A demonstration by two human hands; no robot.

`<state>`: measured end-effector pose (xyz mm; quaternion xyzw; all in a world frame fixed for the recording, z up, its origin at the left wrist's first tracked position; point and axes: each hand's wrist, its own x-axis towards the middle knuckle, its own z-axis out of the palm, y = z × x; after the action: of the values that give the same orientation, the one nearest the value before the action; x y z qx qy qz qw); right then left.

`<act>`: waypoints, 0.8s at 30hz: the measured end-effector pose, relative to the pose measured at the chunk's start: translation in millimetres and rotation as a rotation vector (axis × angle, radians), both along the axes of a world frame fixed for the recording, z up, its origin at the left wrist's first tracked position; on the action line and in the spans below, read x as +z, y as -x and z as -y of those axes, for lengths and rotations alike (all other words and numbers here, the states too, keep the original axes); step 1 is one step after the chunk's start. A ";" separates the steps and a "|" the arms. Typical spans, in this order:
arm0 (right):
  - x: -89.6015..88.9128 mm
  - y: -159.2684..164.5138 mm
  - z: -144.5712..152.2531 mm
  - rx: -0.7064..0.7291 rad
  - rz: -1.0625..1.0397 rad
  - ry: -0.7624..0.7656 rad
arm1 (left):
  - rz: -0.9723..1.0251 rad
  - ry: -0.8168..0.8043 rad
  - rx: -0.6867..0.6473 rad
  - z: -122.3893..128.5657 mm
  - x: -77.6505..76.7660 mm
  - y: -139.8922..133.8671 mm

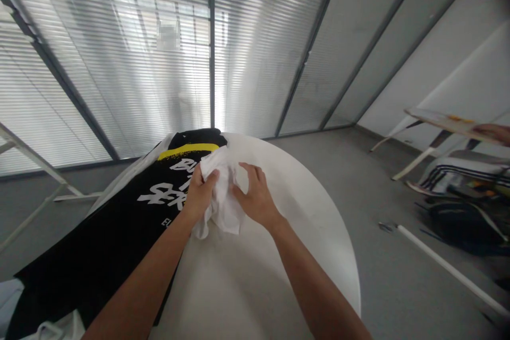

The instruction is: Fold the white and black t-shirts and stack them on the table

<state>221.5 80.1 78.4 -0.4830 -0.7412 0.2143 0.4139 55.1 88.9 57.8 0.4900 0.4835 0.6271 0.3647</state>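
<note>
A crumpled white cloth (225, 207) hangs from my left hand (202, 188), whose thumb and fingers are closed on its upper left part. Just right of the cloth is my right hand (255, 196), fingers spread and curved, the thumb close to the fabric; whether it touches I cannot tell. Beneath and to the left lies a black garment (99, 244) with white lettering and a yellow stripe, spread over the left side of the round white table (311, 212). My left forearm crosses above the black garment.
Blinds behind glass panels (167, 79) stand beyond the table. To the right are a wooden-topped table (442, 119), a dark bag (466, 223) and a white pole (446, 263). A person's hand (494, 132) shows at the right edge. White fabric (59, 326) lies at the lower left.
</note>
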 end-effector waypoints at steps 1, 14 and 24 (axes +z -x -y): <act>1.7 3.1 5.0 0.052 0.037 0.039 | -0.017 0.002 0.007 -0.2 1.1 0.2; 4.4 -16.7 -16.1 0.274 -0.288 0.236 | -0.004 0.051 -0.121 4.7 24.4 13.2; 11.8 -27.0 -25.8 0.051 -0.973 0.456 | -0.369 0.014 -0.008 22.3 69.9 62.3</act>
<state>248.6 105.9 90.2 -0.3876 -0.4098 0.5789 0.5888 -7.2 66.7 127.7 0.5959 0.5446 0.5219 0.2758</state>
